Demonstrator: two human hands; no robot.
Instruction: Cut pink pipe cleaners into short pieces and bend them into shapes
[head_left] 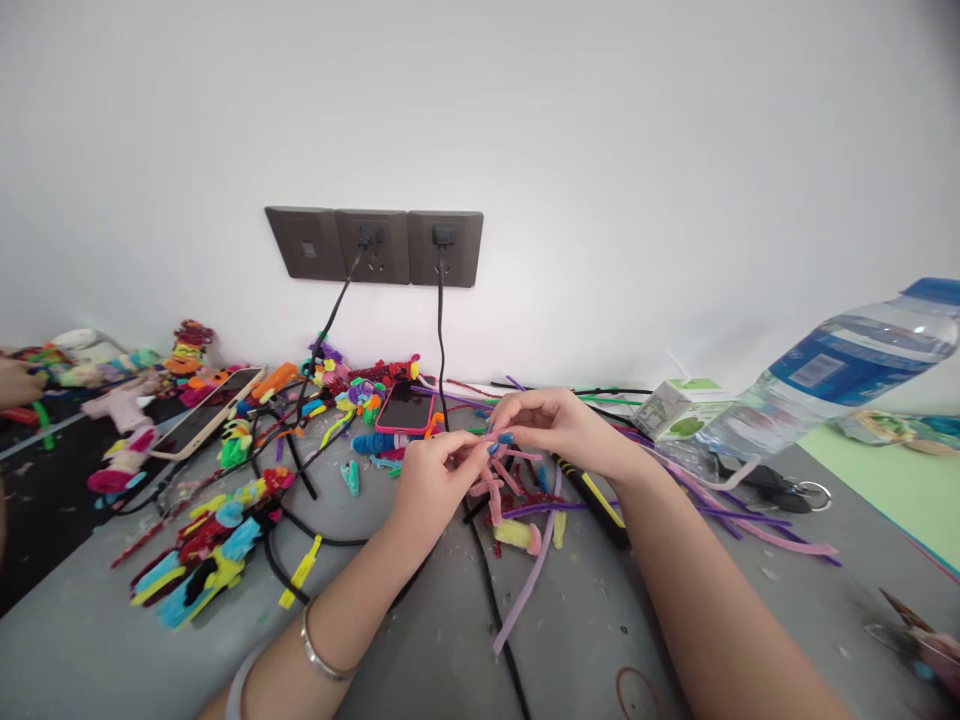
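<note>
Over the middle of the grey table (585,640), my left hand (442,475) and my right hand (551,425) meet, thumbs and fingertips pinched on pink pipe cleaners (495,490). Several short pink ends hang below my fingers, bent in different directions. What exactly lies between the fingertips is partly hidden. Just beneath are a yellow fuzzy piece (514,533) with a pink end, and a long lilac pipe cleaner (529,590). Close by my right wrist lies a black-and-yellow handled tool (600,500), partly covered by the arm.
Black cables run from wall sockets (375,247) across the table. Phones (406,408), colourful pipe-cleaner figures (214,545) and a second person's hand (21,382) are leftward. On the right are a tilted water bottle (832,360), a drink carton (682,405), keys (780,490) and scissors (907,610).
</note>
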